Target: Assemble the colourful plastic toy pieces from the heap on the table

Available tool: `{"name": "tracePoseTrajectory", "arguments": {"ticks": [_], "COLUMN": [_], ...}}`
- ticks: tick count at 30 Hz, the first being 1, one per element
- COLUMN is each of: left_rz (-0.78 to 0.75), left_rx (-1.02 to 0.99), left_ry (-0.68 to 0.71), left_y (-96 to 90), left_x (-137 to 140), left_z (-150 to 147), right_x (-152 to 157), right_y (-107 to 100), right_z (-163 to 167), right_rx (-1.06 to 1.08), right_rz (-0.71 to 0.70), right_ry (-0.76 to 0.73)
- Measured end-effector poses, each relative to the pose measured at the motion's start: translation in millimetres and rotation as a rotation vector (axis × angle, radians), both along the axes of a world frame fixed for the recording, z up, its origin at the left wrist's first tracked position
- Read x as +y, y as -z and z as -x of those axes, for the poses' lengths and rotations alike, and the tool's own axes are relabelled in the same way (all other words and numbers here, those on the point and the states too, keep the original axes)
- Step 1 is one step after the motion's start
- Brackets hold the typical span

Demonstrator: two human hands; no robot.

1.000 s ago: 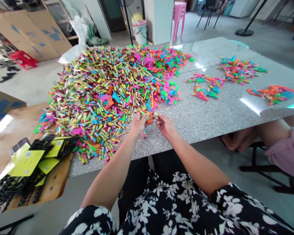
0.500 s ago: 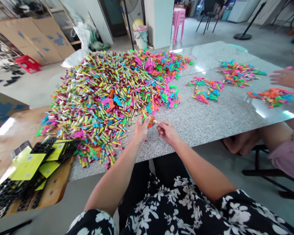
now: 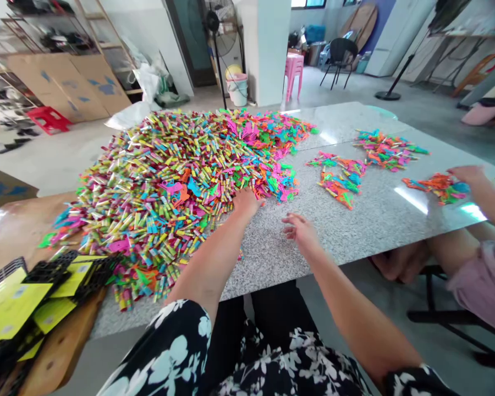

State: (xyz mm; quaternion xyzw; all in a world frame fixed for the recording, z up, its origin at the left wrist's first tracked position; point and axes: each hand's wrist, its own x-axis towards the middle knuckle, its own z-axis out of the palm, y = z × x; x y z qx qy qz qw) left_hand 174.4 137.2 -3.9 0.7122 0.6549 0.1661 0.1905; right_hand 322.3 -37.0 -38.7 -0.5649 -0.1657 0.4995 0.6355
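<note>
My left hand (image 3: 247, 203) reaches into the near right edge of a large pile of small tubes (image 3: 181, 159) with yellow, pink and blue wraps. Its thumb points right, beside a bit of orange; the other fingers are mostly hidden among the pieces, so its grip is unclear. Over the bare grey speckled tabletop (image 3: 268, 247), my right hand (image 3: 303, 231) hovers with loosely bent fingers apart and nothing visible in them. Just beyond both hands lie bright plastic pieces (image 3: 284, 181) in pink, green, blue and orange.
Smaller heaps of coloured pieces (image 3: 340, 179) lie to the right, others (image 3: 390, 148) behind them. A co-worker's hand (image 3: 468, 175) touches the rightmost heap (image 3: 441, 187). Black mesh with yellow cards (image 3: 20, 302) rests on a wooden table (image 3: 61, 346) at the left.
My hands have separated; the small colourful piece they held together is gone from between them. My left hand moved into the pile, my right hand rightward. The co-worker's hand lowered onto a heap.
</note>
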Motion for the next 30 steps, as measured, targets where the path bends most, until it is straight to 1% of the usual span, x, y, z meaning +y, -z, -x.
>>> {"name": "tracePoseTrajectory", "arguments": {"ticks": [1,3,5,7,10,12,14,17,21,22,24,27,30], "left_rz": [0.023,0.061,0.12,0.16,0.171,0.162,0.137,0.14,0.233,0.246,0.24,0.223,0.199], "left_rx": [0.109,0.226,0.284,0.324,0.33,0.29,0.24,0.2,0.26,0.288,0.329,0.321,0.309], "left_ry": [0.013,0.044,0.1,0.183,0.29,0.324,0.313,0.286,0.429,0.454,0.457,0.464,0.441], "left_y": [0.0,-0.5,-2.0,-3.6,-3.6,-1.7,0.4,1.0,-3.8,-5.3,-7.7,-10.3,-13.3], "left_x": [2,2,0,-5,-17,-27,-35,-40,-36,-34,-33,-37,-46], "left_z": [-2,-1,6,16,33,43,53,66,84,88,96,106,115], "right_x": [0,3,15,33,67,88,103,115,114,111,101,76,44], "right_y": [3,9,13,14,9,3,-2,-4,1,2,6,11,16], "right_z": [10,24,30,28,22,22,25,32,33,32,31,30,34], "right_rx": [-0.067,-0.202,-0.352,-0.546,-0.883,-1.083,-1.235,-1.378,-1.454,-1.457,-1.441,-1.331,-1.119], "right_rz": [0.023,0.045,0.07,0.113,0.161,0.195,0.243,0.293,0.29,0.283,0.263,0.214,0.12], "right_ry": [-0.089,-0.196,-0.248,-0.281,-0.328,-0.358,-0.39,-0.481,-0.566,-0.576,-0.574,-0.464,-0.374]}}
